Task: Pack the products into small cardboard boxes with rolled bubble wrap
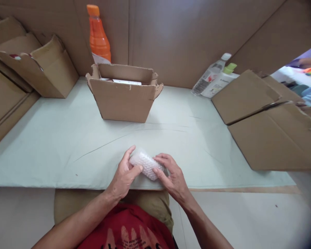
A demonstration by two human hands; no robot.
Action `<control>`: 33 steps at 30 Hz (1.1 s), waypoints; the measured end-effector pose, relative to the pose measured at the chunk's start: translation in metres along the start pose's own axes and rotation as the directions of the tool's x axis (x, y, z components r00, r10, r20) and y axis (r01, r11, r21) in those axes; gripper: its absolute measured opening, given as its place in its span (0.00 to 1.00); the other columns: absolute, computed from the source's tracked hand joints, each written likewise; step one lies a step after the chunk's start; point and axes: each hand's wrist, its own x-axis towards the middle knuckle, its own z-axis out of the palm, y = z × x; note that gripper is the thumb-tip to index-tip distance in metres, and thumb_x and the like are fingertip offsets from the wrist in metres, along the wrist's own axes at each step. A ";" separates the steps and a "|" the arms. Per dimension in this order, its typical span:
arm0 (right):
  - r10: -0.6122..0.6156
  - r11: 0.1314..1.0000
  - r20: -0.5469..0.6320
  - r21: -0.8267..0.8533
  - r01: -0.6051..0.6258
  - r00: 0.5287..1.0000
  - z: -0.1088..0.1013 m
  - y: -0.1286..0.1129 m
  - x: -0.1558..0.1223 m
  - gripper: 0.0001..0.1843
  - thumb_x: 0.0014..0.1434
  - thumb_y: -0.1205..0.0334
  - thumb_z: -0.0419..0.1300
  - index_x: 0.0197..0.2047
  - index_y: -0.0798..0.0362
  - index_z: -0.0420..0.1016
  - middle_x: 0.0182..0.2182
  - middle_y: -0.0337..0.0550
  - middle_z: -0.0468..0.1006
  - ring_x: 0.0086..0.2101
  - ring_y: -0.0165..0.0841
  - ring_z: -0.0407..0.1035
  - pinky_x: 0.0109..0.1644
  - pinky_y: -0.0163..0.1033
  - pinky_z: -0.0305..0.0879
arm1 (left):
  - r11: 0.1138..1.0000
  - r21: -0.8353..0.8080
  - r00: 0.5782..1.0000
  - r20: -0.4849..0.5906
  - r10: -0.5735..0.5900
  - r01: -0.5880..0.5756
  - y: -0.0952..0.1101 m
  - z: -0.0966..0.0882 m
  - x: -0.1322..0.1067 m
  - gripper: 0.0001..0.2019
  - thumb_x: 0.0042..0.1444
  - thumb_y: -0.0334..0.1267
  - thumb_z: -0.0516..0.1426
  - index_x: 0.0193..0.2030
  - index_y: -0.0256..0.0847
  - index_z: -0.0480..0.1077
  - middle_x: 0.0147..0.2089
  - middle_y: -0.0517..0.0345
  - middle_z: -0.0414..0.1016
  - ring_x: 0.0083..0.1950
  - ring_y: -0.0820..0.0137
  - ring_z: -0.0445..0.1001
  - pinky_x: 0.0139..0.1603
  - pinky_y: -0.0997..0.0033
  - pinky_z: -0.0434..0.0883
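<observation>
Bubblewrap bundle (146, 163) aslant, right end nearer.

Soft, bright light floods the desk draped in pale green cloth (171, 138), nearly whitening its middle, the source itself out of view! Only faint, soft-edged shadows here. Beyond the far edge, a hazy sheen spreads across the tall brown cardboard wall (176, 38). Wide-angle stretch tilts everything outward near the side edges; past the right edge, colours smear, and darkness swallows the view's right-hand corners.
</observation>
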 end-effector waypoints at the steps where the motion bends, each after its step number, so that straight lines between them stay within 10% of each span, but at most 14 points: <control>1: -0.005 1.000 -0.016 0.006 0.005 1.000 -0.001 0.001 0.000 0.20 0.61 0.52 0.63 0.54 0.50 0.77 0.55 0.52 0.76 0.56 0.44 0.71 0.59 0.49 0.70 | 1.000 0.000 1.000 0.008 0.014 -0.014 0.001 0.000 -0.001 0.39 0.54 0.39 0.60 0.71 0.38 0.52 0.45 0.54 0.75 0.42 0.69 0.74 0.49 0.66 0.73; 9: 0.180 0.897 0.175 0.375 -0.235 0.968 -0.002 0.009 0.009 0.18 0.61 0.47 0.63 0.47 0.52 0.77 0.36 0.44 0.81 0.34 0.36 0.76 0.38 0.37 0.74 | 0.881 0.334 0.942 0.110 0.318 -0.336 0.023 -0.016 0.015 0.31 0.60 0.43 0.58 0.69 0.40 0.57 0.52 0.47 0.75 0.49 0.63 0.76 0.53 0.61 0.74; 12: 0.250 0.888 0.101 0.371 -0.270 0.963 -0.010 0.009 0.017 0.19 0.61 0.46 0.63 0.47 0.52 0.77 0.36 0.43 0.81 0.33 0.35 0.75 0.36 0.36 0.73 | 0.450 0.655 0.702 0.177 0.690 -0.607 0.074 -0.026 0.037 0.23 0.62 0.38 0.57 0.64 0.45 0.64 0.60 0.47 0.72 0.61 0.58 0.71 0.64 0.52 0.68; 14: 0.269 0.891 0.090 0.354 -0.283 0.959 -0.016 0.010 0.021 0.19 0.62 0.45 0.62 0.46 0.52 0.78 0.36 0.43 0.82 0.33 0.35 0.75 0.36 0.36 0.73 | 0.114 0.774 0.499 0.282 0.819 -0.623 0.113 -0.031 0.059 0.23 0.61 0.34 0.56 0.63 0.45 0.65 0.63 0.47 0.70 0.68 0.55 0.65 0.69 0.48 0.62; 16: 0.273 0.900 0.076 0.333 -0.282 0.959 -0.021 0.011 0.022 0.19 0.62 0.45 0.62 0.46 0.51 0.79 0.36 0.43 0.82 0.33 0.36 0.75 0.37 0.37 0.73 | -0.092 0.839 0.399 0.348 0.848 -0.536 0.148 -0.036 0.084 0.24 0.60 0.30 0.56 0.64 0.42 0.65 0.65 0.45 0.68 0.73 0.52 0.59 0.71 0.44 0.58; 23: 0.252 0.934 0.014 0.258 -0.248 0.968 -0.030 0.017 0.025 0.20 0.61 0.45 0.62 0.48 0.50 0.80 0.39 0.44 0.83 0.38 0.39 0.78 0.43 0.39 0.75 | -0.281 0.879 0.473 0.449 0.758 -0.384 0.190 -0.049 0.129 0.09 0.55 0.26 0.52 0.37 0.40 0.72 0.34 0.56 0.78 0.40 0.63 0.78 0.65 0.45 0.63; 29: 0.180 0.969 -0.198 0.202 -0.139 0.964 -0.071 0.008 0.040 0.19 0.58 0.45 0.66 0.45 0.49 0.83 0.39 0.46 0.84 0.36 0.39 0.78 0.37 0.37 0.76 | -0.381 0.802 0.397 0.570 0.719 -0.460 0.179 -0.048 0.065 0.11 0.57 0.24 0.50 0.37 0.40 0.71 0.32 0.59 0.76 0.35 0.67 0.74 0.65 0.46 0.65; 33: 0.082 0.978 -0.314 0.207 -0.016 0.946 -0.103 -0.027 0.056 0.20 0.59 0.45 0.66 0.49 0.48 0.82 0.40 0.46 0.84 0.36 0.37 0.77 0.36 0.36 0.75 | -0.488 0.716 0.431 0.693 0.578 -0.499 0.164 -0.032 0.006 0.12 0.58 0.22 0.49 0.36 0.39 0.72 0.28 0.60 0.72 0.31 0.68 0.71 0.65 0.44 0.66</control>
